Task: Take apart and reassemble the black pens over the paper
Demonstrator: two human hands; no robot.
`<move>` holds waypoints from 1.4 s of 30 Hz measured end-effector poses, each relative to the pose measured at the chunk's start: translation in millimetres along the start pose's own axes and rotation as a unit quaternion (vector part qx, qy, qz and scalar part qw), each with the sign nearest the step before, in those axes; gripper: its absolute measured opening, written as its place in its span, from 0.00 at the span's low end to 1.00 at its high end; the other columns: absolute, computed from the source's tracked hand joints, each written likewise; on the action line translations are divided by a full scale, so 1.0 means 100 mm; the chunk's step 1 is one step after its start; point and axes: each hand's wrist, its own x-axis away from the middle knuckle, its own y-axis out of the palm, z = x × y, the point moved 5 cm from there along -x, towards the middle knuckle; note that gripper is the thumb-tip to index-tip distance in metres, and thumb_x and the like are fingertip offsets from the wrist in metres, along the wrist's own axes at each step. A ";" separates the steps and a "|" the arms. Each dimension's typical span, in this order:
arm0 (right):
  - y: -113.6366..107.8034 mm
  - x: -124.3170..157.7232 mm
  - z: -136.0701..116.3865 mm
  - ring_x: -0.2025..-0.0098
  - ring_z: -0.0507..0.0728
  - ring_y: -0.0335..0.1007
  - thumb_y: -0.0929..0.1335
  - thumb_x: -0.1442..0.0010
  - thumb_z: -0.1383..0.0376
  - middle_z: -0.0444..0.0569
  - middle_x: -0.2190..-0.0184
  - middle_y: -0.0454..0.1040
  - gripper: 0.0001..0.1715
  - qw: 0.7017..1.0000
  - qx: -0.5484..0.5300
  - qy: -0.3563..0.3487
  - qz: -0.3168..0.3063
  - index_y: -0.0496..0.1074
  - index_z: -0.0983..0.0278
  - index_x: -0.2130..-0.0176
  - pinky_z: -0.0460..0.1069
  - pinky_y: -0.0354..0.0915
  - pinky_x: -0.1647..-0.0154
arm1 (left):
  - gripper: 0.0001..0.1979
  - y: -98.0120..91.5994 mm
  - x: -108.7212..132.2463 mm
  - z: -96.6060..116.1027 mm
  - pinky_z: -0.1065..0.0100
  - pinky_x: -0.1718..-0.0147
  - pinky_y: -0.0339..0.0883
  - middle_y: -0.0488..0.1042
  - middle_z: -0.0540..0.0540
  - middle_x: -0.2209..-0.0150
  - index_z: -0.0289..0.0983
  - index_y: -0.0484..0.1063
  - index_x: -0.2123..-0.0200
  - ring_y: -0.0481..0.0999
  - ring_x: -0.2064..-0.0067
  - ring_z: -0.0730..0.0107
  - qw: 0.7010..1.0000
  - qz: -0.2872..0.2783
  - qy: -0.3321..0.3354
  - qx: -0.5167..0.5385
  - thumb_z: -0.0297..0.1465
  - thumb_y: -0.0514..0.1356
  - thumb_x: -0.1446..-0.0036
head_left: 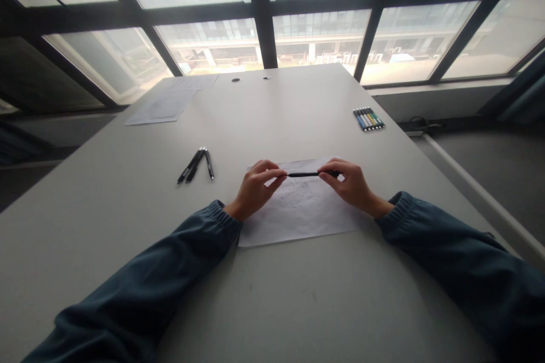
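Note:
A slim black pen is held level between my two hands, above a white sheet of paper. My left hand pinches its left tip between thumb and fingers. At the other end, my right hand is closed round the pen's right part, hiding some of it. Faint grey marks show on the sheet, which lies partly under both hands. Left of the paper, several black pens lie together on the white table.
Toward the table's right edge lies a row of pens or markers with coloured parts. More paper sheets rest at the far left. Two small dark round spots mark the far tabletop, before large windows.

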 end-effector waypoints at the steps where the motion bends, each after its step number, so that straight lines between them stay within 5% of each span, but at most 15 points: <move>1: -0.02 -0.01 0.02 0.66 0.56 0.71 0.72 0.37 0.59 0.50 0.66 0.78 0.08 1.000 -0.002 0.000 -0.003 0.80 0.61 0.62 0.52 0.66 0.67 | 0.05 -0.01 0.00 0.00 0.65 0.62 0.71 0.77 0.46 0.63 0.41 0.80 0.60 0.75 0.62 0.68 1.000 0.003 -0.003 -0.005 0.33 0.64 0.36; 11: -0.41 -0.21 0.45 0.61 0.59 0.76 0.74 0.41 0.56 0.50 0.65 0.81 0.12 0.998 0.012 0.029 0.047 0.81 0.62 0.63 0.54 0.68 0.59 | 0.07 -0.13 0.01 -0.06 0.62 0.58 0.71 0.76 0.46 0.64 0.39 0.79 0.62 0.74 0.60 0.66 0.993 0.063 -0.052 -0.082 0.34 0.62 0.35; 18: -0.48 -0.22 0.58 0.62 0.60 0.77 0.75 0.43 0.53 0.52 0.65 0.83 0.16 0.995 0.009 0.066 0.075 0.82 0.63 0.63 0.55 0.69 0.60 | 0.07 -0.16 0.01 -0.04 0.62 0.58 0.71 0.76 0.46 0.64 0.39 0.79 0.61 0.74 0.60 0.66 0.992 0.083 -0.056 -0.075 0.34 0.61 0.34; 25: -0.42 -0.21 0.51 0.62 0.60 0.77 0.74 0.42 0.55 0.51 0.66 0.83 0.13 0.997 0.039 0.045 0.043 0.82 0.62 0.64 0.54 0.69 0.59 | 0.06 -0.10 0.01 -0.01 0.62 0.59 0.70 0.77 0.45 0.62 0.40 0.79 0.60 0.73 0.60 0.66 0.997 0.038 -0.014 -0.064 0.34 0.62 0.34; 30: -0.35 -0.21 0.42 0.63 0.60 0.77 0.73 0.40 0.54 0.51 0.67 0.82 0.14 0.998 0.048 0.029 0.011 0.82 0.62 0.65 0.54 0.69 0.60 | 0.06 -0.02 0.01 0.05 0.57 0.52 0.69 0.78 0.43 0.52 0.43 0.81 0.60 0.72 0.50 0.61 0.995 -0.039 0.021 -0.089 0.34 0.62 0.35; 42: -0.28 -0.19 0.43 0.61 0.60 0.77 0.73 0.39 0.57 0.51 0.65 0.81 0.11 0.998 0.055 0.001 -0.039 0.82 0.61 0.65 0.54 0.70 0.56 | 0.09 0.11 0.05 0.00 0.62 0.58 0.64 0.79 0.46 0.62 0.44 0.80 0.55 0.74 0.59 0.65 0.984 -0.150 0.037 -0.086 0.37 0.60 0.33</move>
